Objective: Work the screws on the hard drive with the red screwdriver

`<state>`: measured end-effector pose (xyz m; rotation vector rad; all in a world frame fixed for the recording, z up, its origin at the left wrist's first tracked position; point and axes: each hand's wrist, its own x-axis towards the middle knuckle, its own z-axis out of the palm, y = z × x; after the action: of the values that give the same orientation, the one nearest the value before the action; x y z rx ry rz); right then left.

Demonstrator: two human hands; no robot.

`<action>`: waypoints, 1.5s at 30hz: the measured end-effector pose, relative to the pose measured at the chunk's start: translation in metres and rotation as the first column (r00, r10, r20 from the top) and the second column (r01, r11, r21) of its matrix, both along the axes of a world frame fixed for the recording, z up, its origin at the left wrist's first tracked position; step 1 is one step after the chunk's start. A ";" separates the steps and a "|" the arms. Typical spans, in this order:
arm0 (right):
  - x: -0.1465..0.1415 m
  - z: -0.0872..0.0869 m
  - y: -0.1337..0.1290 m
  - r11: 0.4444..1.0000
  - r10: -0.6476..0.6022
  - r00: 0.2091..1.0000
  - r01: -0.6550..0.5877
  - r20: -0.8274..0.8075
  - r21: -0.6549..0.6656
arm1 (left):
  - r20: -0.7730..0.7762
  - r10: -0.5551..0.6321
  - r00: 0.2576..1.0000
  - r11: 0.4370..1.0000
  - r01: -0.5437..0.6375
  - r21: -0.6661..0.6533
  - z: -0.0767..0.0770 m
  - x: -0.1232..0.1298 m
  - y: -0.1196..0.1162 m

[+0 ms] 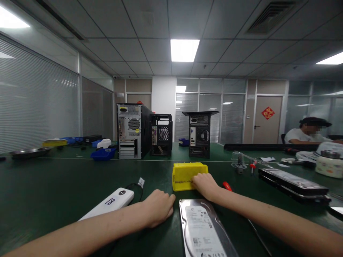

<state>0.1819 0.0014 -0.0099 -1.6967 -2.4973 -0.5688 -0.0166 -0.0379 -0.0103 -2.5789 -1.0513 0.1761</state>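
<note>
A silver hard drive (202,230) with a white label lies on the green table in front of me. Just left of its far end rests my left hand (160,207), fingers curled; whether anything is inside them is hidden. My right hand (205,185) is at the near right side of a yellow plastic bin (184,175), its fingers bent against the front wall or inside it, and their tips cannot be made out. Partly behind my right forearm is a red-handled tool (227,186). Left of my left hand lies a white power bank (112,201) marked 18, with a cable.
Three computer cases (130,132) stand upright farther back. A stack of drives (294,182), a jar (329,164) and a clear stand are at the right. Blue bins (103,154) and a metal tray (30,153) sit at the left. A person in a hat sits at far right.
</note>
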 end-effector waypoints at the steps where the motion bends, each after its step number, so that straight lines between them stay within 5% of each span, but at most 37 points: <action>1: 0.000 0.000 0.001 1.000 0.002 1.000 -0.002 -0.004 0.001 | -0.003 0.002 1.000 1.000 -0.002 0.004 0.000 0.000 0.000; 21: 0.020 -0.004 0.012 0.995 -0.052 0.988 0.039 -0.146 -0.096 | 0.011 0.040 0.999 0.998 -0.040 -0.039 0.001 0.002 -0.002; 32: 0.011 0.000 0.015 0.986 0.054 0.978 -0.084 -0.203 -0.142 | 0.004 0.038 0.999 0.999 -0.037 -0.038 0.001 0.002 -0.002; 45: 0.017 0.003 0.015 0.990 0.062 0.984 -0.081 -0.166 -0.114 | 0.014 0.021 1.000 1.000 -0.021 -0.019 0.001 0.000 -0.003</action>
<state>0.1990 0.0164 -0.0072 -1.6108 -2.5088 -0.2674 -0.0166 -0.0405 -0.0096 -2.5904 -1.0874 0.1735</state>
